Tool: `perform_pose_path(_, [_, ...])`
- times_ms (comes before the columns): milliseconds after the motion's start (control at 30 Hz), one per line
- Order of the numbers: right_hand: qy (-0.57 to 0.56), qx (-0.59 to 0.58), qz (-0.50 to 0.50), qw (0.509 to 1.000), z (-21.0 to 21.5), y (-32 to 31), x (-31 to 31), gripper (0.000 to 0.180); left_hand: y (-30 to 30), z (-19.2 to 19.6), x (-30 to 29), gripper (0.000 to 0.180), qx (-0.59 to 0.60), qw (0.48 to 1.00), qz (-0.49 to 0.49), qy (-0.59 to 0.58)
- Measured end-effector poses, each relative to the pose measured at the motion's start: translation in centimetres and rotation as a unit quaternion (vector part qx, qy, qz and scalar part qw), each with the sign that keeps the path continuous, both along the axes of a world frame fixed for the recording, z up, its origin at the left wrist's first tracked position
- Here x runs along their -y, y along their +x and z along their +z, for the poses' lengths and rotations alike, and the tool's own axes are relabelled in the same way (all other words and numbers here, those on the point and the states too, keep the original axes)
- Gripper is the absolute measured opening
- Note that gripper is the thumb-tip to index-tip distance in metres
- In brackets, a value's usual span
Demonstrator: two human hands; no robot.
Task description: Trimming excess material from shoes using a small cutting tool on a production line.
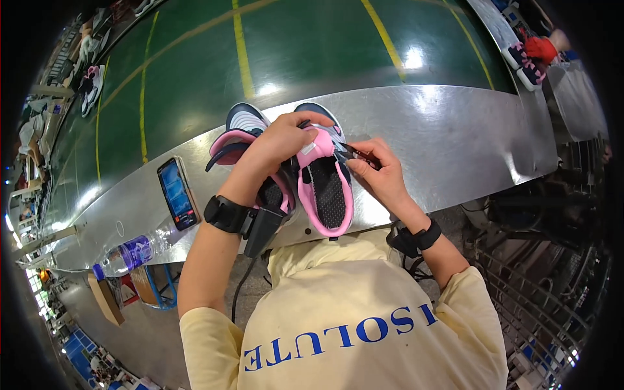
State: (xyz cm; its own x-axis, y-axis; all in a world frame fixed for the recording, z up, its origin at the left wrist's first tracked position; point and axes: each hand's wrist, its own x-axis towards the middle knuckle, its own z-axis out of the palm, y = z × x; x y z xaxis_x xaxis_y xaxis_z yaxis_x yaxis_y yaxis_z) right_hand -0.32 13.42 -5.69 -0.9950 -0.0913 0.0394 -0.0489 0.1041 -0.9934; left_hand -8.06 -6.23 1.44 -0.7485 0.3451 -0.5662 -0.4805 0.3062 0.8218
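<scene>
Two grey and navy sneakers with pink linings stand side by side at the near edge of the metal table. My left hand [286,138] reaches over the left sneaker [235,138] and grips the right sneaker [349,211] at its pink tongue, thumb pressed on the tongue. In my right hand [383,177] is a small dark hand tool [355,154], its tip against that sneaker's side near the lace area. The fingers hide much of the tool, so its exact kind is unclear. Black devices are strapped to both my wrists.
Left of the sneakers, a phone [177,194] lies on the metal table [448,136], with a plastic bottle [133,253] beyond it. A green surface with yellow lines [195,58] runs behind. More sneakers [526,65] are far right, near another person's hand [558,40].
</scene>
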Motion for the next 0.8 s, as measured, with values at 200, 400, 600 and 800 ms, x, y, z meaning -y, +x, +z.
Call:
perform_pose_path(200, [-0.050, 0.060, 0.017, 0.997, -0.4, 0.0, 0.4, 0.026, 0.8, -1.3, 0.1, 0.011, -0.082, 0.996, 0.008, -0.017])
perform_pose_path(400, [-0.056, 0.057, 0.028, 0.996, 0.1, -0.5, 0.8, 0.025, 2.1, -1.0, -0.4, 0.014, -0.046, 0.991, 0.112, 0.056])
perform_pose_path(600, [-0.107, 0.065, 0.005, 0.992, -0.2, -0.7, 1.3, 0.023, 3.1, -1.8, -0.7, 0.012, -0.023, 0.964, 0.243, 0.107])
perform_pose_path(800, [-0.133, 0.087, -0.012, 0.987, 0.1, -0.7, 1.6, 0.020, 3.4, -1.5, -1.1, 0.016, -0.022, 0.951, 0.278, 0.133])
